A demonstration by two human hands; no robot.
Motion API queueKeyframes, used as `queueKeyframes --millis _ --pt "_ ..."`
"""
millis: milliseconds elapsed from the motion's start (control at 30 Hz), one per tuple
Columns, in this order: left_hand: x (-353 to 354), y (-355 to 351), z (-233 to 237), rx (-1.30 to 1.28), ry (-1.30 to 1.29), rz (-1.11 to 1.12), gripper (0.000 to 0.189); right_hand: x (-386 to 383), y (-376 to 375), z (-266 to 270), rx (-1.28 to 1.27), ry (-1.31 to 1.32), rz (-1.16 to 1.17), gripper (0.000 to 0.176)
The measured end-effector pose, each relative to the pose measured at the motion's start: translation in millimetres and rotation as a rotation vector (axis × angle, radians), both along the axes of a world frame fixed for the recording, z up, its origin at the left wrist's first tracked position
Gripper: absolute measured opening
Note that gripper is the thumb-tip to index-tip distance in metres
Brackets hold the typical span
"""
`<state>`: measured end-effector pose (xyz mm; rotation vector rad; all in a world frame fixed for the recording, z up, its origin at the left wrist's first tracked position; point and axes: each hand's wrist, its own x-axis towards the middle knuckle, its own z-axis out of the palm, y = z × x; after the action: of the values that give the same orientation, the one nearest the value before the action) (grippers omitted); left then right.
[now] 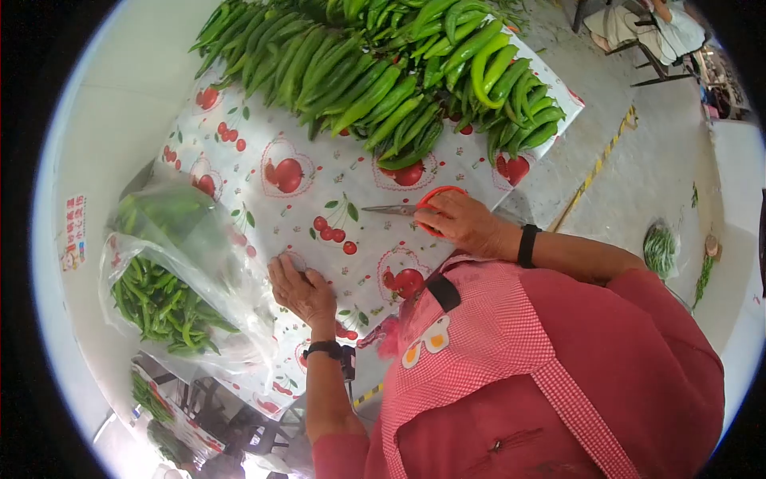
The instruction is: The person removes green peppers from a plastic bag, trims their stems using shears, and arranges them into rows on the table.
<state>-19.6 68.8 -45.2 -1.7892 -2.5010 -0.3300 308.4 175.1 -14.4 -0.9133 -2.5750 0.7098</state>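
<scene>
My right hand (461, 223) is closed round the orange handles of a pair of scissors (391, 209), whose blades point left over the table and look closed. My left hand (302, 291) rests on the cherry-print tablecloth (279, 215) with its fingers stretched out, holding nothing. To its left stands a clear plastic bag (239, 319) with many small green peppers (163, 307) in it. Long green peppers (319, 68) lie in overlapping rows along the far side of the table, beyond both hands.
A yellow-black floor stripe (594, 172) runs past the table's right edge. Further right, a bag of greens (660, 249) is on the floor. Part of another person on a chair (646, 36) shows at top right. More greens (152, 397) lie on another table at lower left.
</scene>
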Motion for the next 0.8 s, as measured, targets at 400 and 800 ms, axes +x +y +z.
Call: queueKeyframes --millis 400,800 --pt "-1.3 -1.9 -0.4 -0.008 0.029 -0.004 0.055 11.8 -1.2 26.1 -0.208 0.059 -0.022 0.042" --pt "-1.7 -1.7 -1.5 0.016 0.028 -0.019 0.054 51.0 -15.0 9.4 -0.07 0.028 -0.369 0.039"
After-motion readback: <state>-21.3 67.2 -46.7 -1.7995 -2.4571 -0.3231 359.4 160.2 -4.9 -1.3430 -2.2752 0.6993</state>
